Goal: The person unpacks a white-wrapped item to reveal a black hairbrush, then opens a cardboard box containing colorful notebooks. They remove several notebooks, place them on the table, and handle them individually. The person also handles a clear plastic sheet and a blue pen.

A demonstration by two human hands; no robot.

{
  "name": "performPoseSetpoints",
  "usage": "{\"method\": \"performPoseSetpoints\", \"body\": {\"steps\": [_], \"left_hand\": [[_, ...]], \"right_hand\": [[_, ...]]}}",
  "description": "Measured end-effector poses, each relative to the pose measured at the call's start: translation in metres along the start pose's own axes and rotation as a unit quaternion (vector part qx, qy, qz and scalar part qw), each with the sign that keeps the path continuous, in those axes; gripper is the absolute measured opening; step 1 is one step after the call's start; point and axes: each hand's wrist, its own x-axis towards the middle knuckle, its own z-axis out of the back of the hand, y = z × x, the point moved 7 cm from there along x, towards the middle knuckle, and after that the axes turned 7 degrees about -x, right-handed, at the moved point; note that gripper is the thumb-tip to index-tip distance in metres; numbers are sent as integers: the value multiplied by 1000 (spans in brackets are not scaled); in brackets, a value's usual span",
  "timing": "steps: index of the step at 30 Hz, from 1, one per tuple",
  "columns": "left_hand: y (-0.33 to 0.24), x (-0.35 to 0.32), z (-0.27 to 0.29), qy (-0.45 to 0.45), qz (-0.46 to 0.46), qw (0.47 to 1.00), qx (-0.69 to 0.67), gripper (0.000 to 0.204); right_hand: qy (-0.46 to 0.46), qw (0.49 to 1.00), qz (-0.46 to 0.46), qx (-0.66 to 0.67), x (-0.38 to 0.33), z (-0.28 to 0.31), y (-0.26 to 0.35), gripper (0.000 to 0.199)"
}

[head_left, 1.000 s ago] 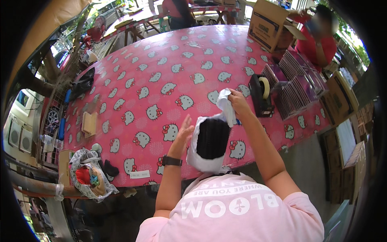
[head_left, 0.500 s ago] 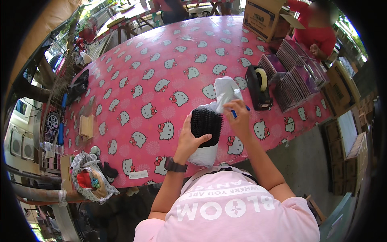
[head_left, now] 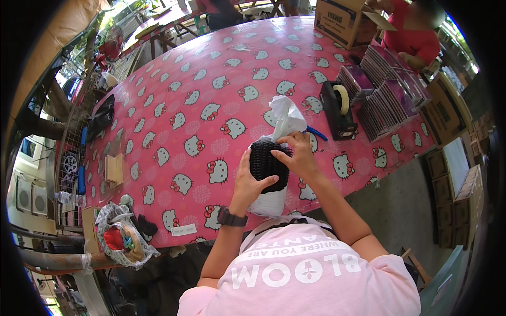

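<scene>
black, ribbed and rounded, the dark object [head_left: 268, 164] is now held upright at the near edge of the bench [head_left: 174, 100], sunk partway into a white plastic bag [head_left: 278, 158] whose loose top stands up behind it and whose lower end hangs toward the person's chest. half a second ago the object was seen higher and more exposed in front of the bag, and a second ago the bag was still being held open around it; since then the object has been drawn closer to the body and the bag pulled further up its sides, so the wrapping is judged to be well along, with the mouth of the bag not yet closed. the left hand [head_left: 249, 181] is clamped on the object's left side through the bag, thumb laid across its lower front. the right hand [head_left: 296, 155] is pinched together on the bag's edge at the object's upper right. a blue pen-like item [head_left: 316, 132] lies just behind the right hand. further right, a black tape dispenser [head_left: 337, 109] stands on the pink patterned cloth, beside rows of flat packets [head_left: 385, 100]. a cardboard box [head_left: 342, 21] sits at the far edge, near another person in red [head_left: 411, 39].
</scene>
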Motion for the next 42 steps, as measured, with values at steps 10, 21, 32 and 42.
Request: {"method": "performPoseSetpoints", "body": {"steps": [10, 21, 32, 42], "left_hand": [[-2, -3, 2, -2, 8, 1000, 2, 112], [1, -2, 3, -2, 8, 1000, -26, 113], [-7, -4, 8, -53, -75, 990, 104, 110], [43, 8, 36, 45, 118, 967, -220, 99]], "right_hand": [[106, 949, 1, 295, -5, 4, 34, 25], [87, 880, -27, 467, -17, 1, 28, 45], [-32, 942, -132, 306, -22, -6, -28, 42], [176, 841, -334, 389, -54, -85, -63, 35]]}}
